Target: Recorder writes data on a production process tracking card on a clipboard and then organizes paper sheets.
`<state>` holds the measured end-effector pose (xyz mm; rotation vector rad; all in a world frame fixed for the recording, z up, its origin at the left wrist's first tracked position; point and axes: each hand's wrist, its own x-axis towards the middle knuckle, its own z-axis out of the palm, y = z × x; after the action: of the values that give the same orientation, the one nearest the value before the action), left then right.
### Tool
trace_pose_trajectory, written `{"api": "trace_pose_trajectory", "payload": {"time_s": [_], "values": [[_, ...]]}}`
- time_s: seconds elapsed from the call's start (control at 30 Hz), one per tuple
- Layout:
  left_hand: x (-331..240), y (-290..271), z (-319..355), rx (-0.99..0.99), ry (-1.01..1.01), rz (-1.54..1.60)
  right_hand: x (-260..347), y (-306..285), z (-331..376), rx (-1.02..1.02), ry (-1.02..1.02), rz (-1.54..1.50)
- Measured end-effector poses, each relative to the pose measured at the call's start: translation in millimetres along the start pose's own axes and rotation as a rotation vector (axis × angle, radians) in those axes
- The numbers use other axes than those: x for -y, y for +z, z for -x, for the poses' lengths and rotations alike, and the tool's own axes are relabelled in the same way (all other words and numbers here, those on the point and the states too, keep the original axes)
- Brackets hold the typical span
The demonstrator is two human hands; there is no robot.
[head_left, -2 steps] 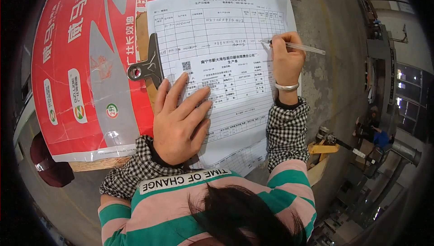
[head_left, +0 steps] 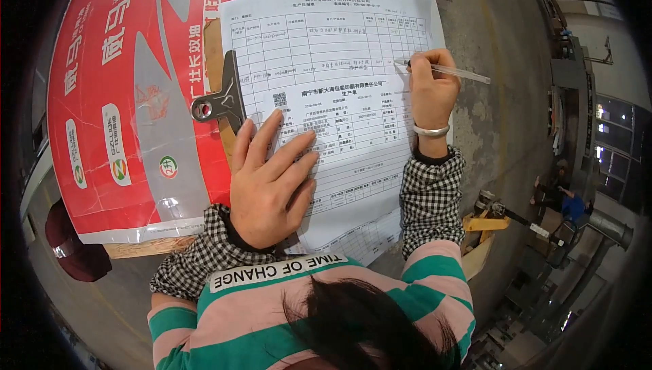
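My left hand (head_left: 268, 183) lies flat, fingers spread, on a stack of white printed forms (head_left: 326, 50) clamped to a clipboard by a black metal clip (head_left: 221, 101). My right hand (head_left: 431, 91), with a silver bangle at the wrist, grips a clear pen (head_left: 448, 71) whose tip touches a table row on the upper form's right side. A smaller form with a square code lies on top of the larger tabled sheet. Both forearms wear checked sleeves under a pink and green striped top.
A big red and silver printed sack (head_left: 129, 98) lies under the clipboard on a wooden board (head_left: 146, 246). A concrete floor (head_left: 496, 118) is at right, with a yellow pallet jack (head_left: 492, 224) and a person by machinery (head_left: 570, 207). A dark red object (head_left: 71, 248) sits lower left.
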<state>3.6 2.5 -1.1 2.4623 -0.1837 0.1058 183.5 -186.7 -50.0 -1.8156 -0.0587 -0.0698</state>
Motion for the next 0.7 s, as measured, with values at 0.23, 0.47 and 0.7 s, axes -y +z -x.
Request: {"api": "trace_pose_trajectory", "payload": {"time_s": [0.23,0.47,0.7], "values": [[-2.0,-1.3,-1.1,0.013,-0.016,-0.003,-0.4,-1.4,-0.5,0.006,-0.019,0.052],[-1.0,-1.3,-0.8,0.016,-0.023,-0.005,0.1,-0.5,-0.5,0.01,-0.027,0.082],[-1.6,-0.3,-1.7,-0.02,-0.02,0.011,-2.1,-0.1,0.3,0.014,-0.08,0.092]]}}
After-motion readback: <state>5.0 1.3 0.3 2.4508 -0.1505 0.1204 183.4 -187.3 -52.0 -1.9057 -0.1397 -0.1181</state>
